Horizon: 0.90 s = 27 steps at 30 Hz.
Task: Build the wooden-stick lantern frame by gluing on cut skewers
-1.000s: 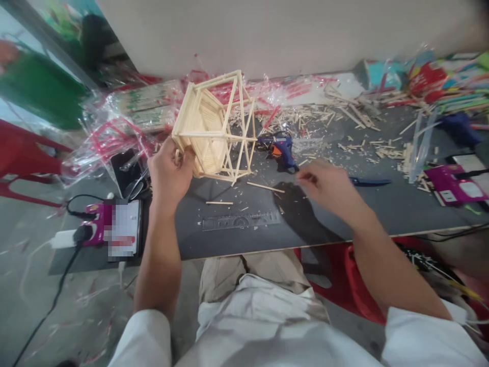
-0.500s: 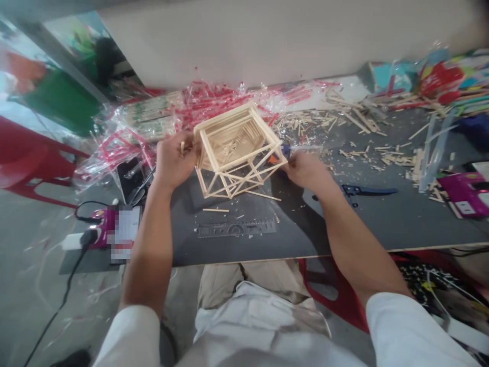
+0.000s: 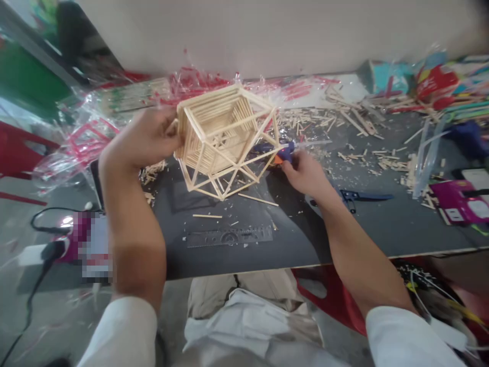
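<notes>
Listing the head view: one pale stick frame [image 3: 223, 118], tilted, held up left of centre over the far part of the counter [image 3: 294, 239]. Left grip [image 3: 153, 135]: closed on the frame's left wall, fingertips partly hidden. Right grip [image 3: 303, 171]: thumb and fingers about the handle of one blue glue gun [image 3: 284, 150], just right of the frame. Change: a second ago the right grip was apart from the gun, and the frame's hollow faced right; now the hollow faces nearer, and each hand appears occupied. Near side: one clear ruler [image 3: 229, 237], loose sticks [image 3: 257, 199]
</notes>
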{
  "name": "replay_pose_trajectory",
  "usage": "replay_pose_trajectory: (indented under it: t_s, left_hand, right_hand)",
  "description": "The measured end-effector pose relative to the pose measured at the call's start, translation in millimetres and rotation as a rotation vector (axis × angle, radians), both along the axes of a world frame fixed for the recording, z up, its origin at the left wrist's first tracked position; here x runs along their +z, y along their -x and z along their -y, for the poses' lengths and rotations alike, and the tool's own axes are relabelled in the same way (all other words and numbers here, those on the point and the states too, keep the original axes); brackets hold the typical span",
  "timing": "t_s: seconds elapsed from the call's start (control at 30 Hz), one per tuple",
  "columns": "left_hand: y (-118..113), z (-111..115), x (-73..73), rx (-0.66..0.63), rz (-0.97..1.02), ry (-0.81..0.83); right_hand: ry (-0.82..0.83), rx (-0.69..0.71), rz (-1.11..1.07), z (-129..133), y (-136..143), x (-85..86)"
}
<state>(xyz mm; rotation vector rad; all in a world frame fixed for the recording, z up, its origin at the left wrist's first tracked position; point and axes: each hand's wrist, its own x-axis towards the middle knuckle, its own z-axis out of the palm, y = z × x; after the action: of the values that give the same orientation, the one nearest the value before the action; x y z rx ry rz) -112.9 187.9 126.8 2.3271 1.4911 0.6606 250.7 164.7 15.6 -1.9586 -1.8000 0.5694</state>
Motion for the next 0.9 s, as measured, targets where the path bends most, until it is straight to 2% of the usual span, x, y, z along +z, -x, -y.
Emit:
replay_pose_trajectory:
  t_s: [0.03, 0.13, 0.23, 0.4, 0.5, 0.57, 0.67, 0.77, 0.83, 0.9]
  left_hand:
    - [4, -4, -3.1, 0.003, 0.079, 0.021]
    - [18, -14, -20.1, 0.136, 0.361, 0.040]
    - [28, -19, -33.7, 0.235, 0.547, 0.086]
    - [24, -21, -33.9, 0.395, 0.764, 0.071]
    - [11, -30, -36.7, 0.394, 0.836, 0.048]
    - [0, -37, -40.7, 0.371, 0.832, -0.042]
    - [-21, -41, -42.1, 0.365, 0.737, -0.306]
    - [-41, -30, -33.3, 0.338, 0.561, -0.475]
    - [-51, -20, -24.3, 0.362, 0.477, -0.539]
    - [-60, -9, -15.9, 0.407, 0.406, -0.589]
  right_hand:
    - [-0.025, -0.020, -0.044, -1, -2, -4.0]
    - [-0.075, -0.073, -0.227, -6, -10, -14.8]
    - [-0.094, -0.101, -0.318, -8, -14, -20.1]
    - [-0.149, -0.070, -0.236, 0, -3, -12.3]
    - [-0.176, -0.044, -0.148, 9, 10, -1.4]
    - [-0.161, -0.042, -0.132, 15, 18, 5.5]
    - [-0.149, -0.051, -0.144, 20, 25, 12.5]
    - [-0.132, -0.053, -0.155, 20, 26, 14.8]
    - [-0.098, -0.048, -0.133, 19, 24, 13.7]
    - [-0.043, 0.020, -0.110, 18, 23, 10.4]
